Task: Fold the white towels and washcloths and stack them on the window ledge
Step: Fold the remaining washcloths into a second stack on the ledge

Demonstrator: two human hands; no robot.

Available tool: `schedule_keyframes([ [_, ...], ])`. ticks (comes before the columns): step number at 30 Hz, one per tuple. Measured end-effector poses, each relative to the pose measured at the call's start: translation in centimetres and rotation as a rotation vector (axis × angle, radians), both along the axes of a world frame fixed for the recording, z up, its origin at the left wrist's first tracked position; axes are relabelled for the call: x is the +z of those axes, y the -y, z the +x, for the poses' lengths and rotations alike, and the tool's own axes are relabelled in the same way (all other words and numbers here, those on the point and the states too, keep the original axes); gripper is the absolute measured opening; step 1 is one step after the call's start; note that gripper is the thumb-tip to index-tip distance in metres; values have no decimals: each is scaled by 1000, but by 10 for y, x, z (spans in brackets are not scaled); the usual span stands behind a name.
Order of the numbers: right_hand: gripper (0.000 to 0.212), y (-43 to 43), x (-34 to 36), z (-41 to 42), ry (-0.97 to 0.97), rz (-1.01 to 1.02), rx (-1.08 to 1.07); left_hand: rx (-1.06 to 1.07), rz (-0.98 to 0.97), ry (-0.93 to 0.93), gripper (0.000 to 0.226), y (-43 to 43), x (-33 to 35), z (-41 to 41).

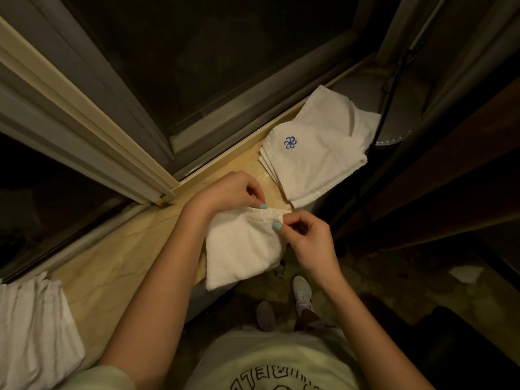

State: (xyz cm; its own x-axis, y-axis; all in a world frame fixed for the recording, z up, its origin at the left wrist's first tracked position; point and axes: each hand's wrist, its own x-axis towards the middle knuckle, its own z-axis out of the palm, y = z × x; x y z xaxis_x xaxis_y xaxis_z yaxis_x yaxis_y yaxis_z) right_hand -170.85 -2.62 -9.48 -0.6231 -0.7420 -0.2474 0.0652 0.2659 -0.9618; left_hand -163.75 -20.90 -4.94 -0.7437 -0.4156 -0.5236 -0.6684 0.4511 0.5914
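A small white washcloth [242, 246] hangs half over the front edge of the pale window ledge [118, 263]. My left hand [230, 192] pinches its top edge at the left, and my right hand [306, 237] pinches the same edge at the right corner. Further right on the ledge lies a stack of folded white towels [315, 159], the top one marked with a blue emblem. At the lower left, another pile of white towels [33, 327] rests on the ledge.
Dark window panes and metal frames [157, 136] rise behind the ledge. A grey round object with a black cable [394, 108] stands past the stack. Below are my shoes [302, 291] on a patterned floor, with dark furniture [436, 192] at the right.
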Motion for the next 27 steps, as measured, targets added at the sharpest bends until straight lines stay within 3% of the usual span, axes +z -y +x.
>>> schedule_keyframes([
  [6, 6, -7, -16, 10, -154, -88, -22, -86, -57, 11, 9, -5, -9, -7],
  [10, 5, -9, -25, 18, -208, -115, 0, -51, 26, -40, 10, 2, -12, -1],
  [20, 8, -7, -9, 14, -54, -182, -125, -16, 290, -148, 10, 9, 8, 15],
  [27, 7, -1, 31, -18, -91, -269, -84, -55, 399, -290, 8, 1, 41, 16],
])
